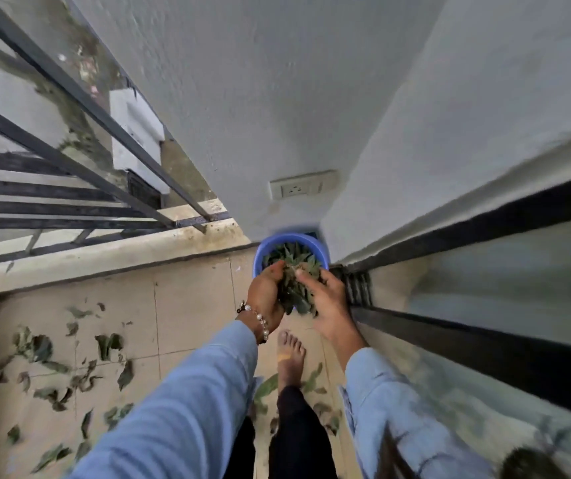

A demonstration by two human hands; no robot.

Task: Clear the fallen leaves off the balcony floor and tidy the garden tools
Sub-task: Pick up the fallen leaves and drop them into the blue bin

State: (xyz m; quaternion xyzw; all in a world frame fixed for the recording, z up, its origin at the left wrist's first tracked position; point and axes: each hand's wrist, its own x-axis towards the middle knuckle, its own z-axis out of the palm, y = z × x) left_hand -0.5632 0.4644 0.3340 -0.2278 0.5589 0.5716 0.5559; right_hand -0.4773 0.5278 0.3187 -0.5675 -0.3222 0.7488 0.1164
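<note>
Many leaves (80, 371) lie on the floor (187, 305), behind and to the left of both hands. The blue bucket (260, 252) sits in the corner, right in front of the hands and just past them. The left hand (266, 292) and right hand (327, 302) curl around a bunch (292, 293) of leaves between them, over the near rim.

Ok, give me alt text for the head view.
Both hands, left hand and right hand, hold a clump of leaves over a blue bucket of leaves in the balcony corner. More fallen leaves lie scattered on the tiled floor.
</note>
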